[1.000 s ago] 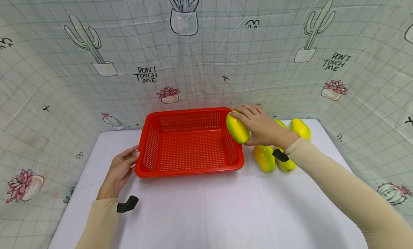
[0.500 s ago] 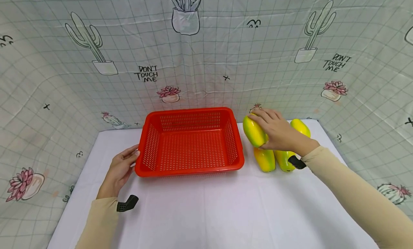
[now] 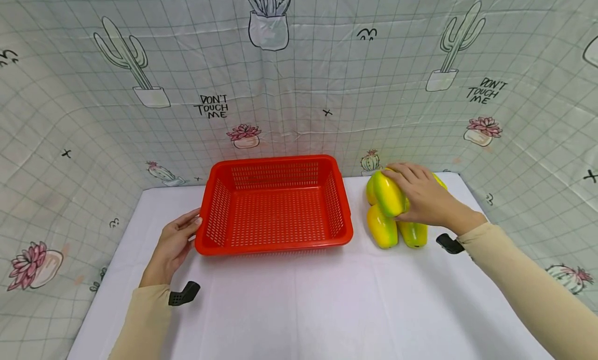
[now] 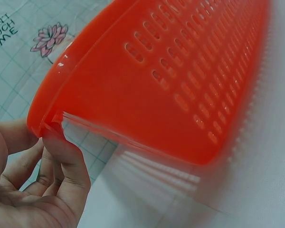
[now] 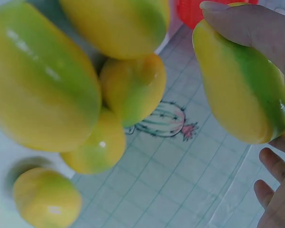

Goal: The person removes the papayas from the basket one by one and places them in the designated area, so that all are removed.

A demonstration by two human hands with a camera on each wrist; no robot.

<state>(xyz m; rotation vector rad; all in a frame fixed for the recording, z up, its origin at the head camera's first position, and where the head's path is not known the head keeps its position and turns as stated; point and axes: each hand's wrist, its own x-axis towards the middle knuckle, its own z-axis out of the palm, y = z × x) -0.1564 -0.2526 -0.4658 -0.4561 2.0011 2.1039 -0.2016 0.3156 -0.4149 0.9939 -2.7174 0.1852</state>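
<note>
A red plastic basket (image 3: 275, 249) with slotted walls sits on the white cloth. My left hand (image 3: 173, 246) is at its left end; in the left wrist view the thumb and forefinger pinch the basket's rim (image 4: 38, 118). On the other side, my right hand (image 3: 422, 196) grips a yellow-green mango (image 3: 389, 194), thumb on one side and fingers on the other. That mango overlaps the group of mangoes below it in the head view. Two nearer mangoes (image 3: 383, 227) lie in front, and others behind are partly hidden by the hand.
Several mangoes (image 5: 42, 80) are bunched together in the right wrist view, beside the held one. A grid-patterned cloth (image 3: 299, 90) with cactus drawings rises behind and around the table (image 3: 299, 308). The basket's right rim stands just left of the mangoes.
My right hand has moved right with the mango, from the basket's right rim to over the other mangoes. The left hand and the basket have stayed in place.
</note>
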